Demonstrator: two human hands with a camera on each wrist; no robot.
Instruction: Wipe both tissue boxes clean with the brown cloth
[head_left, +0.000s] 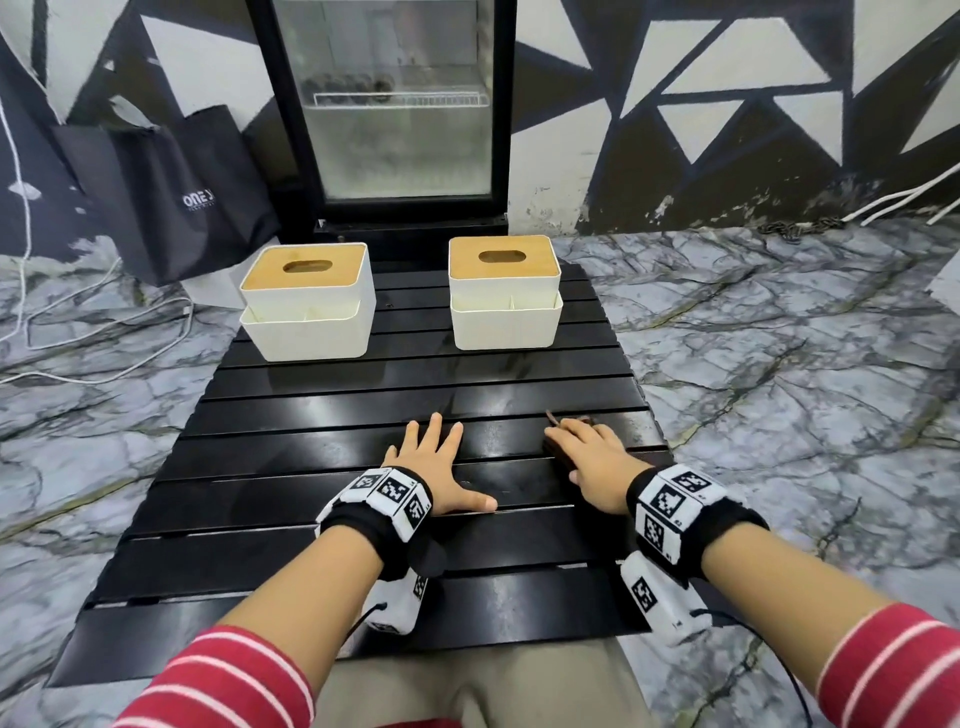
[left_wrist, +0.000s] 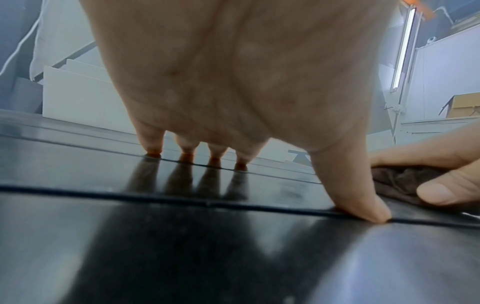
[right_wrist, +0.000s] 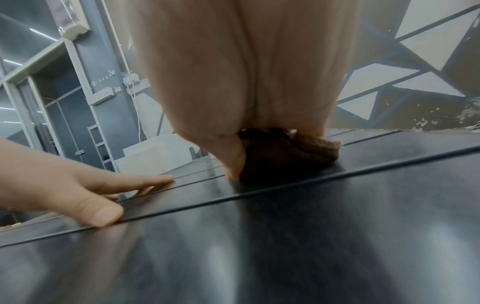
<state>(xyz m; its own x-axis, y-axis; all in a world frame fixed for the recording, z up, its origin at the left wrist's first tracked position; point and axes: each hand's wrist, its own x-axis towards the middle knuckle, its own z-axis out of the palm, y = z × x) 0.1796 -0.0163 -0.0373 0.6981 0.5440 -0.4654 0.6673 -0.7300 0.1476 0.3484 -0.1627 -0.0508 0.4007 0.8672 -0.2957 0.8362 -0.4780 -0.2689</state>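
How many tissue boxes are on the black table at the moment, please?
2. The left tissue box stands at the far left of the slatted table, and the right tissue box at the far right, apart from each other. None seems hidden.

A low black slatted table (head_left: 363, 395) is seen standing on a marble-patterned floor (head_left: 779, 364). Two white tissue boxes with wooden lids are set side by side at its far end, the left box (head_left: 307, 301) and the right box (head_left: 505, 291) well apart. Near the front edge, a left hand (head_left: 441, 467) is laid flat on the slats, fingers spread, while a bunched brown cloth (right_wrist: 285, 152) is covered by the right hand (head_left: 592, 467) just beside it.
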